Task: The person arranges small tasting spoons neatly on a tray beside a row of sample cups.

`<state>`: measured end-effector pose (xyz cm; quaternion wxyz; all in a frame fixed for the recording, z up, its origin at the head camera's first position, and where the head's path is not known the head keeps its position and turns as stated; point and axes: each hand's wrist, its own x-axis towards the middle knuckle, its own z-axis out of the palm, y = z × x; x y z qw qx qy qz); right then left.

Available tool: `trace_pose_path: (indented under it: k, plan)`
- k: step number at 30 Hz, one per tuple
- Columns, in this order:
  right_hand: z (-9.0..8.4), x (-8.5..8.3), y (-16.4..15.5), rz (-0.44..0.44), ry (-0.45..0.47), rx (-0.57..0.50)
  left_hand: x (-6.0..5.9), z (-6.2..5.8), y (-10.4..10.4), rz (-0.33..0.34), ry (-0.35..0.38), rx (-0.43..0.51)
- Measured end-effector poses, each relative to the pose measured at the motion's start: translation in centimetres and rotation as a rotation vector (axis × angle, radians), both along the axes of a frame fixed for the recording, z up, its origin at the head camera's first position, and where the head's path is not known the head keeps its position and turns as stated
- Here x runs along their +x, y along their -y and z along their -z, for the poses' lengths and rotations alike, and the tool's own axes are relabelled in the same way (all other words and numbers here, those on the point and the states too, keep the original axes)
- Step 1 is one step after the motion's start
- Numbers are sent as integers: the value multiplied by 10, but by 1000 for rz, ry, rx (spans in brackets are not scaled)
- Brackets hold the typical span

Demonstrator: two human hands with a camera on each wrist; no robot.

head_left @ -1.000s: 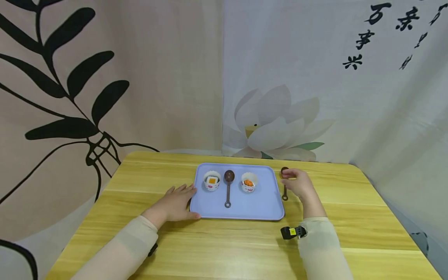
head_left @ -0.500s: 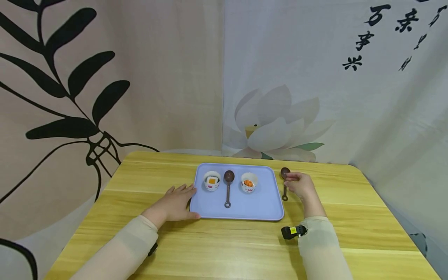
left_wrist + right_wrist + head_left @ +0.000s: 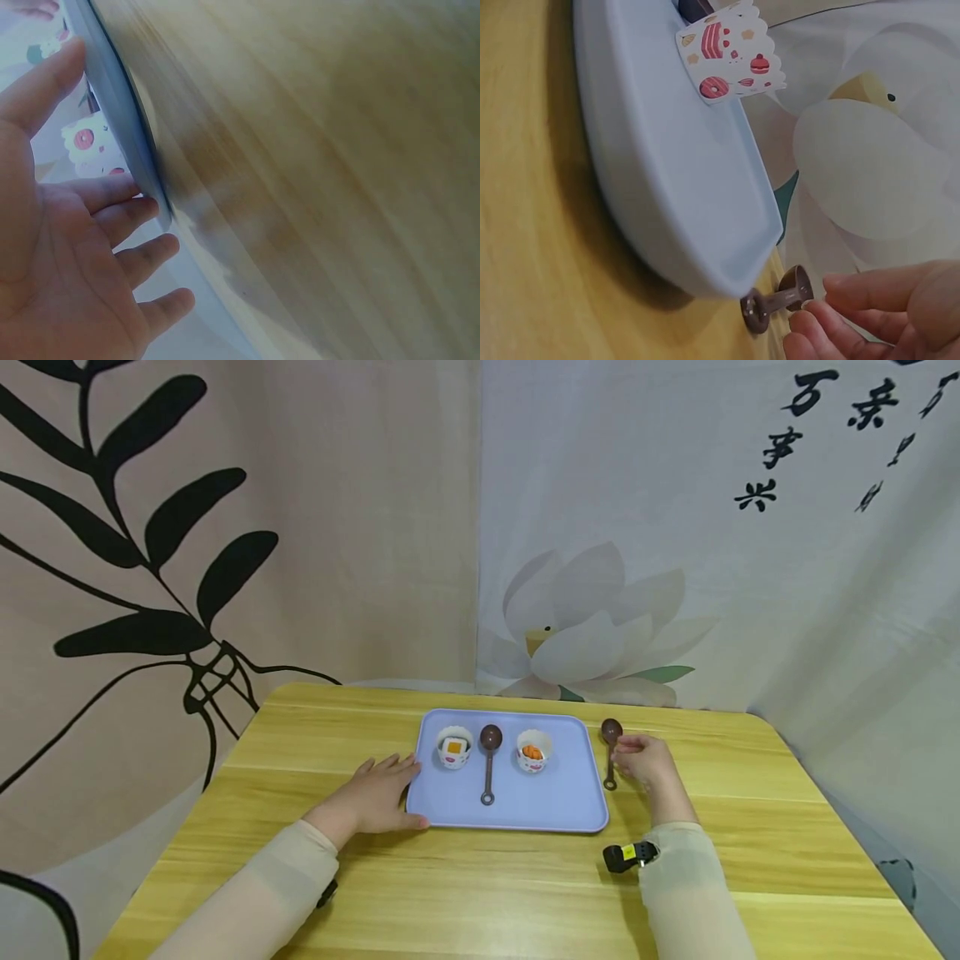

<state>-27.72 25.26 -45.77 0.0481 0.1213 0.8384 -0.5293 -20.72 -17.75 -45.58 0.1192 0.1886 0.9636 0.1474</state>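
Observation:
My left hand (image 3: 375, 797) rests against the left edge of a light blue tray (image 3: 442, 802), fingers spread and straight in the head view. In the left wrist view its fingertips touch the tray's rim. A brown spoon (image 3: 611, 732) lies on the table just right of the tray, bowl end away from me. Right beside it is my right hand (image 3: 652, 764), fingers loosely bent. In the right wrist view, the fingertips are close to the spoon's handle without gripping it; whether they touch it is hard to tell.
On the tray, a second brown spoon (image 3: 489, 772) lies between two patterned paper cups. The left cup (image 3: 452, 763) holds a white block with an orange square; the right cup (image 3: 532, 766) holds orange pieces. Behind the wooden table (image 3: 480, 893) hangs a printed curtain (image 3: 390, 527).
My right hand has shifted slightly right, off the spoon's bowl, so more of that spoon shows. The spoon stays nearly in place. My left hand and the tray look still.

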Motion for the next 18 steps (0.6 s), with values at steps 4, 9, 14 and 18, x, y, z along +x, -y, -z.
trace_pose_path:
  k: [4, 9, 14, 18]
  plan:
    - [4, -2, 2, 2, 26, -13, 0, 0, 1, 0, 0, -7]
    - [9, -4, 5, 4, 35, -11, 1, -1, 2, -1, 1, -11]
    - [13, -7, 7, 18, 41, 17, 2, -3, 2, -2, 3, -8]
    - [14, -8, 5, 9, 44, 67, 2, -3, 1, 3, 6, -12]
